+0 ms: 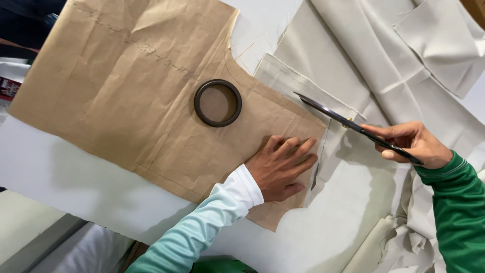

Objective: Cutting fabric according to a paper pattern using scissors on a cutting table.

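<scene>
We are pressing our left hand (280, 167), spread flat, on the brown paper pattern (131, 86) over cream fabric (348, 65); our right hand (417, 144), grip closed, is holding open scissors (343, 121) beside the pattern's edge.

A white desk (60, 172) carries everything here. Pale grey-beige fabric (353, 65) is spread and rumpled over its right side, spilling off the near edge. A creased brown paper pattern (116, 86) lies flat across the left, its right end overlapping the fabric's edge.
</scene>
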